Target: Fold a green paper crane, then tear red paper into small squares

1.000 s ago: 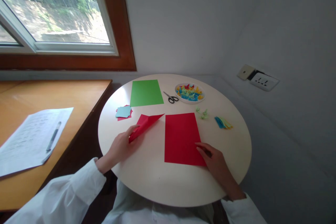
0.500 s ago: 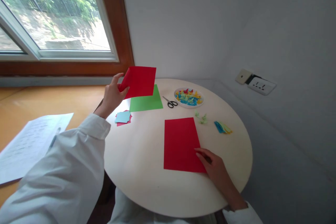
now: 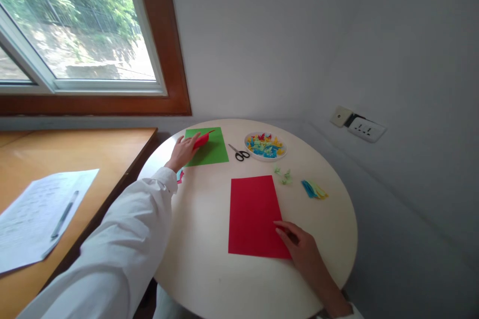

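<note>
Over the far left of the round table, my left hand (image 3: 182,151) is closed on a red sheet of paper (image 3: 202,140). That sheet is tilted, seen nearly edge-on, just above a green sheet of paper (image 3: 211,152); whether they touch I cannot tell. A larger red sheet of paper (image 3: 252,214) lies flat near the middle of the table. My right hand (image 3: 299,244) rests at its right edge, fingers loosely curved with the thumb apart. Small paper pieces (image 3: 180,176) lie partly hidden behind my left wrist.
Black-handled scissors (image 3: 239,153) lie beside a white plate (image 3: 285,153) of coloured paper cutouts. Closer in are pale green cutouts (image 3: 285,177) and a fan of coloured strips (image 3: 314,189). A wooden desk (image 3: 123,154) at left bears written papers (image 3: 33,214) and a pen (image 3: 65,214).
My left hand has moved down and forward with its red sheet, from raised above the table to over the green sheet. My right hand stays at the large red sheet.
</note>
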Demonstrator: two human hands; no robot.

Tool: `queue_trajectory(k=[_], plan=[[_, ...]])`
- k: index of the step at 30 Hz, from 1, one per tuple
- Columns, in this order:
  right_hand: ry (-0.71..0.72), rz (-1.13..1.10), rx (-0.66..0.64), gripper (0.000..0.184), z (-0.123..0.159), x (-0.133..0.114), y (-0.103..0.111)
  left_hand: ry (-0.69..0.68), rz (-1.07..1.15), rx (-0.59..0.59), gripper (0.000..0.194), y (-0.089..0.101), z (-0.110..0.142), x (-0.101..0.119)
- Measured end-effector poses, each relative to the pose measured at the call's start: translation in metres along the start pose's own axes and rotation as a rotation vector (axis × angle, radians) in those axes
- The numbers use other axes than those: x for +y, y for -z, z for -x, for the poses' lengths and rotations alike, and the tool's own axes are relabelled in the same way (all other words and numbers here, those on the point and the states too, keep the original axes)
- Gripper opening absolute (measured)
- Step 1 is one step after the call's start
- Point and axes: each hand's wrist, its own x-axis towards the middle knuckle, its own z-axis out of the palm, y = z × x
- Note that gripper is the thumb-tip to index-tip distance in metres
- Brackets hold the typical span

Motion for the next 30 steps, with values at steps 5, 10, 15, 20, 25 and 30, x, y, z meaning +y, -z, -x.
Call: queue_trajectory(k=[5, 10, 15, 20, 25, 30], plan=[[0.039, 0.021, 0.019, 0.03, -0.001, 0.002, 0.0, 0.014, 0.067, -0.2, 0.062, -0.008, 0.002, 0.004], [0.051, 0.01, 0.017, 0.029, -0.001, 0.001, 0.0, 0.08, 0.098, -0.327, 0.062, -0.022, 0.008, 0.006], [0.05, 0.025, 0.022, 0.029, -0.001, 0.003, -0.001, 0.159, 0.109, -0.349, 0.051, -0.034, 0.009, 0.003], [0.046, 0.03, 0.019, 0.03, -0.001, 0.004, -0.001, 0.241, 0.101, -0.32, 0.049, -0.038, 0.001, -0.003], [0.044, 0.046, 0.011, 0.032, -0.001, 0.007, -0.002, 0.266, 0.105, -0.296, 0.048, -0.043, 0.0, -0.007], [0.058, 0.055, 0.026, 0.032, -0.002, 0.01, -0.002, 0.291, 0.107, -0.294, 0.05, -0.05, -0.002, -0.014]])
